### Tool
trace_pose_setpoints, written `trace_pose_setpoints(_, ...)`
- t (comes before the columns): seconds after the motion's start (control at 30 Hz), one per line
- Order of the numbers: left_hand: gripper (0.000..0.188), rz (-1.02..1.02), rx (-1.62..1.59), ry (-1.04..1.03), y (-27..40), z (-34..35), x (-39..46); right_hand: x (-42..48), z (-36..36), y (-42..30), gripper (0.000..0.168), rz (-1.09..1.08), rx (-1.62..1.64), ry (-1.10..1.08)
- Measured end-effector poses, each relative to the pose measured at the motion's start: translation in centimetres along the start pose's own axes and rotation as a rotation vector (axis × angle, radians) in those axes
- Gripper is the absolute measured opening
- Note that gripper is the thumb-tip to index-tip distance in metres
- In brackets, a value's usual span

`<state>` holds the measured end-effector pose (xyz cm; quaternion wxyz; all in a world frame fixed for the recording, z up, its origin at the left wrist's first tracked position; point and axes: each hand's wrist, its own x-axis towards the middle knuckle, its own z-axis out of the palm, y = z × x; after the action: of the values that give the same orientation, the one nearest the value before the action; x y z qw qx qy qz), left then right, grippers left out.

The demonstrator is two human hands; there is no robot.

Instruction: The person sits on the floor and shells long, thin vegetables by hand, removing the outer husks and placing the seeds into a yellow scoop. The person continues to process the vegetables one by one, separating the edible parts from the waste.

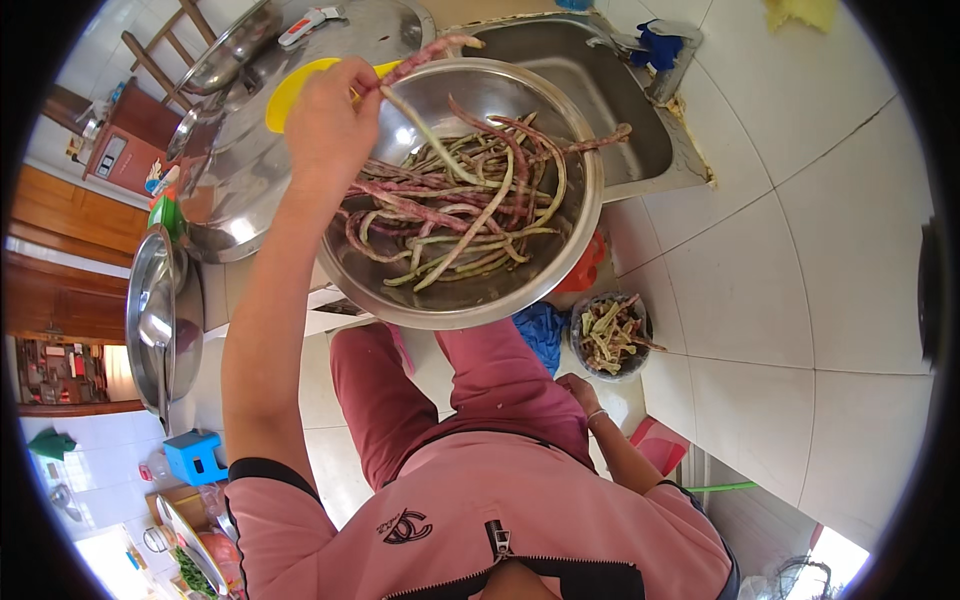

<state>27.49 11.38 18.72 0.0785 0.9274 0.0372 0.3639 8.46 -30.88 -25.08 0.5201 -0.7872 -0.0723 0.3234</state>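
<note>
My left hand (334, 112) is raised over the far left rim of a wide stainless steel basin (574, 259). Between thumb and fingers it pinches a long bean (424, 61) with mottled red skin. A pale green bean (427, 135) runs from the same fingertips down into the basin; whether the two are one piece I cannot tell. Many red and green long beans (465, 202) lie tangled in the basin, one poking over its right rim. Down beside my right thigh, my right hand (579, 394) has curled fingers, and its palm is hidden.
A metal sink (622, 135) with a faucet (664, 56) adjoins the basin. Bean scraps fill a lined bin (611, 337) on the floor, near a blue plastic bag (541, 334). Left are a yellow plastic dish (289, 94), a large steel lid (232, 187) and a pan with a ladle (157, 322).
</note>
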Motion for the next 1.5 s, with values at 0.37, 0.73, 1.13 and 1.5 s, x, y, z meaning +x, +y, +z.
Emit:
trace_pose_setpoints(0.37,0.019,-0.285,-0.583,-0.006,3.9,-9.9,-7.3,-2.6,-3.8,-18.0,0.008,-0.239,0.096,0.394)
trace_pose_setpoints(0.73,0.027,-0.664,-1.038,-0.275,10.0,-12.9,-24.6,-5.2,-1.2,-38.8,0.044,-0.672,0.591,-0.054)
trace_pose_setpoints(1.13,0.039,-0.699,-1.138,-0.381,11.0,-13.4,-26.3,-6.5,1.6,-38.2,0.011,-0.902,0.119,0.054)
trace_pose_setpoints(1.5,0.029,0.008,-0.339,-0.238,10.6,-10.8,-27.2,-7.3,1.5,-37.0,0.016,-1.041,-0.474,0.209)
